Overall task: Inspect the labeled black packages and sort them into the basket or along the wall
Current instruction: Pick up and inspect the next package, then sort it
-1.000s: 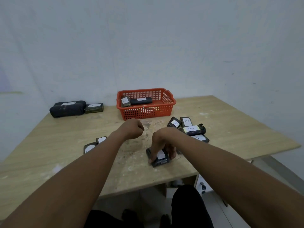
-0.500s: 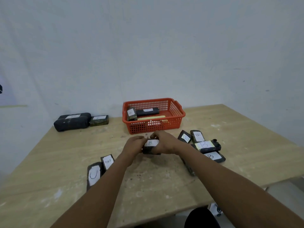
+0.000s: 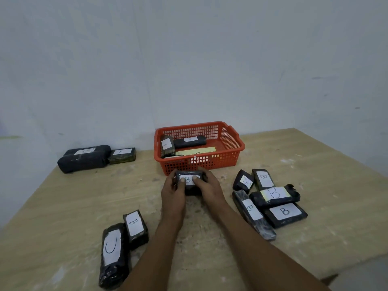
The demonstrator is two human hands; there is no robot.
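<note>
Both hands hold one black package (image 3: 190,180) with a white label marked B, just in front of the red basket (image 3: 232,141). My left hand (image 3: 173,193) grips its left end and my right hand (image 3: 207,189) grips its right end, thumbs on the label. Inside the basket lie two labeled black packages (image 3: 168,146) and a yellow note. Several B packages (image 3: 270,194) are piled at the right. A long package marked C (image 3: 113,252) and a B package (image 3: 135,226) lie at the near left.
Two packages (image 3: 84,158) rest along the white wall at the back left, one large, one small marked C. The wooden table's (image 3: 69,206) right edge and front corner are close to the pile.
My right hand lifted the B package from the near table edge and carried it toward the basket. My left hand joined it and now both hold it label-up.
</note>
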